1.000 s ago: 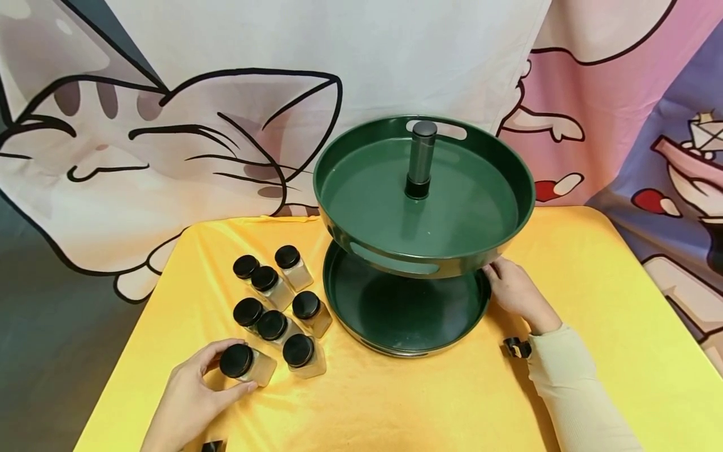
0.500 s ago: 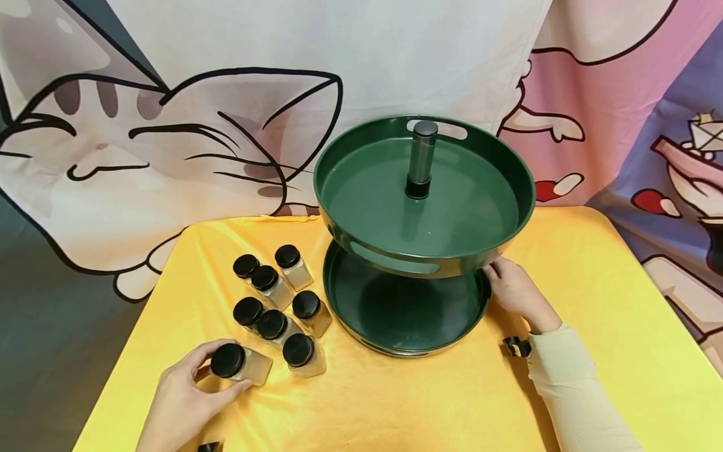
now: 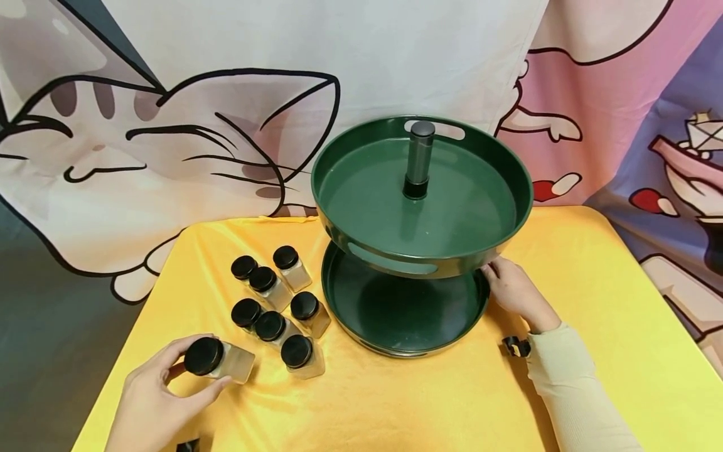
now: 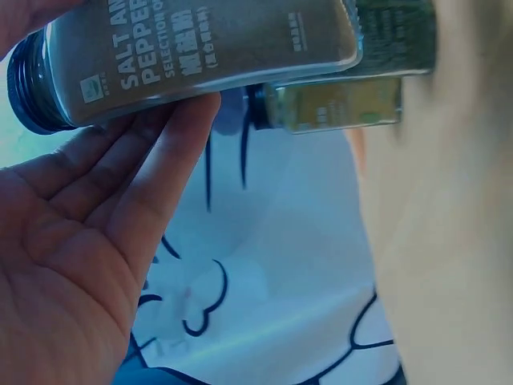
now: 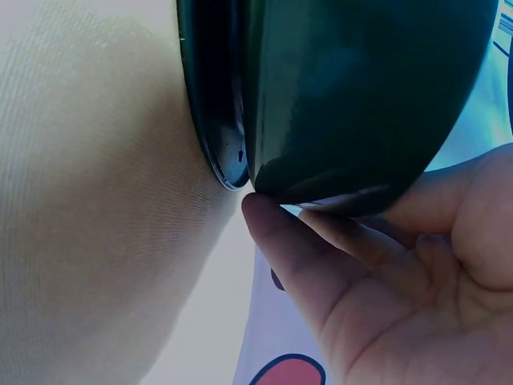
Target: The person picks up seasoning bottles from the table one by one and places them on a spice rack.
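Observation:
My left hand (image 3: 151, 392) holds a spice jar (image 3: 234, 363) with a black lid between thumb and fingers, tilted over the cloth at the front left. Its label (image 4: 148, 48) reads salt and pepper in the left wrist view. On the right, my right hand (image 3: 516, 295) grips the edge of the lower green tray (image 3: 407, 348) of a two-tier round stand. In the right wrist view, thumb and fingers (image 5: 300, 257) lie on either side of the tray's wall (image 5: 345, 120). The upper tray (image 3: 361, 207) sits above it, around a dark centre post (image 3: 420, 157).
Several more black-lidded jars (image 3: 296, 273) stand grouped left of the stand, one (image 3: 302, 358) nearest the front. A yellow cloth (image 3: 395, 408) covers the table. Behind it hangs a cartoon-printed curtain (image 3: 395, 63).
My left hand has drawn the jar to the left and tilted it more, away from the other jars. The right hand stays at the lower tray's edge.

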### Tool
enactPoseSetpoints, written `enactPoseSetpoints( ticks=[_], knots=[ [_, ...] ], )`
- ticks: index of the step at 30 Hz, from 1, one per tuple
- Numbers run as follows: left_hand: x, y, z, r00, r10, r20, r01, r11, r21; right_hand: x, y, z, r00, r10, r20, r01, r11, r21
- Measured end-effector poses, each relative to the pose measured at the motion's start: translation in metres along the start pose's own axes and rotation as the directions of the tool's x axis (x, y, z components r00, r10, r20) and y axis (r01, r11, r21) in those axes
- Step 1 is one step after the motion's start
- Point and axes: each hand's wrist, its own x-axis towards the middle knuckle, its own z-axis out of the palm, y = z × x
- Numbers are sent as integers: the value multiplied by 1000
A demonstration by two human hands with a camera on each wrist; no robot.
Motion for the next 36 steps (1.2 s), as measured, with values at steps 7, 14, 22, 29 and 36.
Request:
enactPoseSetpoints(
  ticks=[7,14,22,29,36],
  knots=[
    [8,9,-11,997,75,-31,-75,997,-22,-1,1,1,1000,5,5,-5,1000,-6],
    [24,18,-21,987,135,-85,-140,988,-56,0,1,0,1000,6,11,-6,1000,1],
    [45,29,-24,959,231,-165,-249,964,-97,0,2,1,1000,4,2,-4,1000,16],
    [67,36,-20,958,245,-147,-266,953,-144,1,3,1,1000,4,-6,-4,1000,28],
    [91,41,-11,944,313,-108,-327,932,-157,2,5,2,1000,2,-9,-1,1000,24]
  ],
)
